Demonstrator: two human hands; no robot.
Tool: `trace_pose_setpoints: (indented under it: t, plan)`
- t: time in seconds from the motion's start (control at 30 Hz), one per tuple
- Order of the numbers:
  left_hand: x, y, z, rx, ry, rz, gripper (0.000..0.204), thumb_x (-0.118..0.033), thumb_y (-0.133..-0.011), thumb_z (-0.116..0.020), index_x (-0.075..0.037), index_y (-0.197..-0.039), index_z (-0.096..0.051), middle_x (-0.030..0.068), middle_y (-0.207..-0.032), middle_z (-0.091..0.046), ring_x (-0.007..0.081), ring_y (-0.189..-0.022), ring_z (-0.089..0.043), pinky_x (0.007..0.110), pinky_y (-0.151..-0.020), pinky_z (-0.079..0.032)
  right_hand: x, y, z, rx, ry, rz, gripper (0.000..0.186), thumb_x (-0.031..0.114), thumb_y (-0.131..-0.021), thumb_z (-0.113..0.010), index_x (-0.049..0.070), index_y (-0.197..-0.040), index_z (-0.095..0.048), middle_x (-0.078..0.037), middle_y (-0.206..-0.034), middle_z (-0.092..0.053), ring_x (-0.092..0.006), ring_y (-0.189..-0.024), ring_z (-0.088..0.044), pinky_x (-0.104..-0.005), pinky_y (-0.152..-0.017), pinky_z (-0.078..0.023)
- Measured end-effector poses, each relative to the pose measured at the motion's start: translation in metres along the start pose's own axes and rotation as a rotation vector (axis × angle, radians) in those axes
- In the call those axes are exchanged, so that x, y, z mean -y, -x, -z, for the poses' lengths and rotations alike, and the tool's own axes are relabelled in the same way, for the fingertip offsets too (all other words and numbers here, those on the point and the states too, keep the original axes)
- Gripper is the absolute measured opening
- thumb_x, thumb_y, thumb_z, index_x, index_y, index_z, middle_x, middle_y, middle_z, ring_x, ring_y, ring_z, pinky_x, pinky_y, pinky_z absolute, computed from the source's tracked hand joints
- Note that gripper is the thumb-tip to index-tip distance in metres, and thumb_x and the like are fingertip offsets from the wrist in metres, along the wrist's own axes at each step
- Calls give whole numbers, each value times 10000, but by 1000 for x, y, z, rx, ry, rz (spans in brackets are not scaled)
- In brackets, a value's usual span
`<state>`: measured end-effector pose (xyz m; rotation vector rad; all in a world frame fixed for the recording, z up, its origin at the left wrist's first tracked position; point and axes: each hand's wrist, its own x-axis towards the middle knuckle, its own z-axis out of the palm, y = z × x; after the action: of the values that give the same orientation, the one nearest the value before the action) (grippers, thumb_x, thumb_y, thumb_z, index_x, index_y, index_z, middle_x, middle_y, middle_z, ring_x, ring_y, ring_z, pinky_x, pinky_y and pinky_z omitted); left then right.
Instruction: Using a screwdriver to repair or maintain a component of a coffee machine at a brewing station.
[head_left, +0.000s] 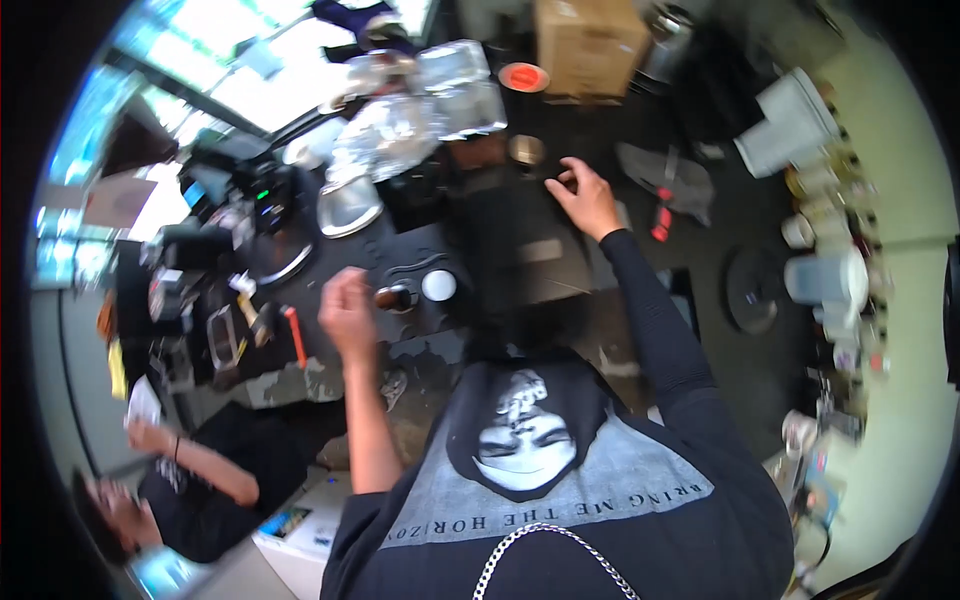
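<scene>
My right hand (588, 203) reaches over the dark counter, thumb and fingers apart, with nothing in it. Just left of its fingertips stands a small round tan-topped container (526, 150). My left hand (348, 312) hovers at the near left, smeared by motion; its fingers look drawn together, but whether they hold anything is not visible. Right beside it lies a small dark brown round object (397, 298), its kind unclear. A white round disc (438, 285) sits next to that on a black mat (415, 255).
Foil-wrapped trays (400, 135) are heaped at the far left, near a cardboard box (590, 45). A grey cloth (670, 180) with a red-handled tool (662, 215) lies right of my hand. Bottles and a clear tub (825, 280) line the right wall. A co-worker (215, 480) stands at the left.
</scene>
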<state>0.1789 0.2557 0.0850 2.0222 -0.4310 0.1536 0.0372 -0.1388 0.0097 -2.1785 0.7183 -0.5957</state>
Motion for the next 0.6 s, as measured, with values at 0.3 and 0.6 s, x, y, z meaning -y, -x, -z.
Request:
trace_pose_setpoints:
  t: [0.3,0.6]
  plan:
    - [-73,136,-29,389,249,0,181,-147,-1002,-743,3,-905,-710,46,-782,-673,127,-701,-630,292,-640,-501,-57,-59,-32,-82,-54,104,775,321,-877,-862,92,-1507,-474,-192,-1398,-642,-354,-1251,-660,-446,-1045,-518]
    - [-83,75,-25,199,100,-292,814,-227,-849,-903,22,-1498,-479,208,-1407,-587,328,-1268,-635,425,-1084,-507,174,101,4,667,-499,-90,724,171,-896,-858,31,-1497,-481,-82,-1302,-614,-147,-1142,-621,-312,-953,-540]
